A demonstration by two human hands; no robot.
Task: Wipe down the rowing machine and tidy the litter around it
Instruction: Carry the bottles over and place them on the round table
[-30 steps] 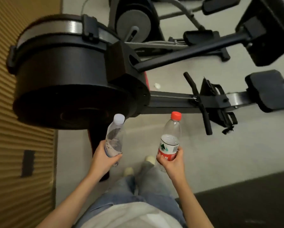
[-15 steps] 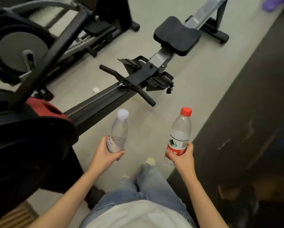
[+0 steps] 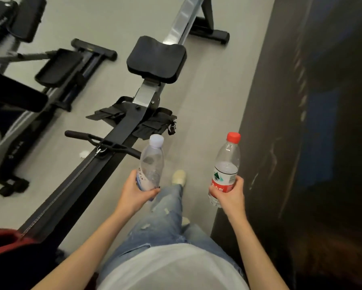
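A white-capped bottle [image 3: 151, 164] is gripped by the left hand [image 3: 137, 190], a red-capped bottle [image 3: 227, 164] by the right hand [image 3: 230, 194]; a white scrap [image 3: 83, 153] is not yet collected, and wiping is judged outstanding.

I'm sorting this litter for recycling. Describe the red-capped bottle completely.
The red-capped bottle is clear plastic, its red cap on, with a white, green and red label round its middle. No liquid shows above the label. It is nearly upright, in the air above the grey floor. The right hand grips its lower half; nothing else touches it.
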